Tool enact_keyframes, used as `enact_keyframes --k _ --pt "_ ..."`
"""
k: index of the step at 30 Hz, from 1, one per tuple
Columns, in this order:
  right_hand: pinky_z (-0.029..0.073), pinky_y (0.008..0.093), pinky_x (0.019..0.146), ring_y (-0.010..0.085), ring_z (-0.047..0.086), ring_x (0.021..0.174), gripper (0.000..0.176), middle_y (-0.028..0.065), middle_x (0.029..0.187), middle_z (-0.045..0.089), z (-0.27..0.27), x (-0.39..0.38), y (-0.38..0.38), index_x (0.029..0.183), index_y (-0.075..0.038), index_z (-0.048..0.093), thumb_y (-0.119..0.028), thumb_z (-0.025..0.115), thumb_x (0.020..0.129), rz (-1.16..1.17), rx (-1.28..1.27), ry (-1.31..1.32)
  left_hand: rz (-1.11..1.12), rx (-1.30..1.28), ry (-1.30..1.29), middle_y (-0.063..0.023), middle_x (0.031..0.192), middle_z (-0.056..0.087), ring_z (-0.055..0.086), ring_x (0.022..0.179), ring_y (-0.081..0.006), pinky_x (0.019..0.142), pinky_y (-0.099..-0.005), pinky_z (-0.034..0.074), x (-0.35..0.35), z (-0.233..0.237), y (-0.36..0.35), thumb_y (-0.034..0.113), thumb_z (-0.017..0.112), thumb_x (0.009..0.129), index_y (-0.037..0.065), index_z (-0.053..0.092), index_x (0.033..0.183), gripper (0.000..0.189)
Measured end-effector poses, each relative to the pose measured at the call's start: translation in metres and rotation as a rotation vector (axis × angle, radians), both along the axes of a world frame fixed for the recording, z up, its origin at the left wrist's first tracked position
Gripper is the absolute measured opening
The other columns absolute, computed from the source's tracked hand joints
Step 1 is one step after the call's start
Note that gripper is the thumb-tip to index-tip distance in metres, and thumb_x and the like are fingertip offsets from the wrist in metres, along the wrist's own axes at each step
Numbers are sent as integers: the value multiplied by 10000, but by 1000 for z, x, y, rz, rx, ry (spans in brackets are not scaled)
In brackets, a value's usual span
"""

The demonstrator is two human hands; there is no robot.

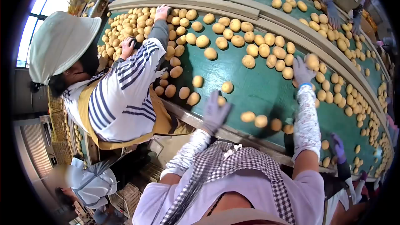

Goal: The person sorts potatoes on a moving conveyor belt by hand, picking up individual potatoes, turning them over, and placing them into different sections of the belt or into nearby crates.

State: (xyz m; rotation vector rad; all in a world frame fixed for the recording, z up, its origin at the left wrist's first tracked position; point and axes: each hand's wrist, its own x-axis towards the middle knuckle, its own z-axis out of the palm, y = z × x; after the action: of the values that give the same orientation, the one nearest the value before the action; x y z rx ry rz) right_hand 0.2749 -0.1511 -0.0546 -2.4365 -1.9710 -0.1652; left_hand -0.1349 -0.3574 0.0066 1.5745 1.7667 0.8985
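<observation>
Both my hands wear light purple-grey gloves over a green conveyor surface scattered with yellow potatoes. My left hand is over the near edge, its fingers apart, with a potato partly hidden beside it and another potato just beyond. Farther away on the right, my right hand reaches in among the potatoes near the wooden divider. Its fingers are at a large potato, which they seem to grip. Several potatoes, among them one, lie in a row along the near edge.
At the left, a person in a pale hat and striped top reaches into a dense potato pile. A raised divider runs beyond my hands. Other gloved hands are at the upper right, another at the lower right.
</observation>
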Motion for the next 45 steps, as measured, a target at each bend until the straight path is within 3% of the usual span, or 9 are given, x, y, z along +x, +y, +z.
enact_keyframes --k 4,7,10,14,16,21,37,39,45 --pt "254 820 1039 436 488 1373 582 82 1424 611 22 -89 -67 1326 -232 640 -659 579 935 58 216 276 -662 246 104 -181 1500 491 408 1434 -403 1178 -579 272 92 59 -34 412 681 890 93 505 1490 702" --pt "380 575 1110 360 539 1340 417 85 1452 602 70 -133 -131 1390 -204 636 -374 562 1016 493 108 530 -1032 456 390 -121 1518 500 427 1430 -355 1188 -582 287 130 3 -56 398 659 883 140 519 1497 681" --pt "461 375 1088 252 604 1269 388 88 1385 648 120 -95 -159 1389 -94 642 -259 533 1055 533 -108 1386 -1095 535 551 -95 1533 488 419 1437 -328 1183 -575 310 141 9 -55 331 675 864 160 530 1483 658" --pt "495 355 1030 214 642 1176 350 94 1263 715 74 86 -170 1246 9 717 -209 506 1071 23 443 965 -940 399 527 -95 1543 487 423 1433 -335 1173 -603 315 128 28 -47 207 711 800 187 540 1472 694" --pt "464 379 1107 281 621 1286 434 139 1351 689 33 150 -185 1309 33 675 -302 502 1094 -395 580 1361 -864 423 552 -98 1540 492 437 1425 -349 1162 -612 313 111 15 -49 197 723 781 211 531 1496 741" --pt "377 409 1221 300 486 1449 481 135 1543 536 42 13 -177 1510 -7 520 -270 440 1116 -230 492 2020 -865 341 502 -108 1539 493 442 1437 -359 1203 -585 308 52 21 -31 146 685 817 204 510 1529 736" --pt "369 405 1197 253 450 1406 608 151 1508 471 37 -374 -90 1552 42 376 -180 624 1043 100 69 1722 -329 214 513 -153 1554 501 430 1471 -353 1173 -693 256 -142 2 -1 140 678 803 249 721 1248 460" --pt "333 458 1225 401 400 1466 618 246 1582 393 19 -424 -79 1533 -18 449 -182 694 990 306 252 1207 -243 55 459 -167 1565 480 411 1478 -371 1188 -679 238 -174 33 32 107 684 760 235 735 1240 500" --pt "272 500 1256 512 324 1498 681 342 1623 286 10 -535 -2 1566 54 369 -215 635 999 381 213 1192 88 -77 408 -235 1633 365 268 1545 -468 1269 -575 197 -202 30 74 67 619 851 89 608 1439 588"
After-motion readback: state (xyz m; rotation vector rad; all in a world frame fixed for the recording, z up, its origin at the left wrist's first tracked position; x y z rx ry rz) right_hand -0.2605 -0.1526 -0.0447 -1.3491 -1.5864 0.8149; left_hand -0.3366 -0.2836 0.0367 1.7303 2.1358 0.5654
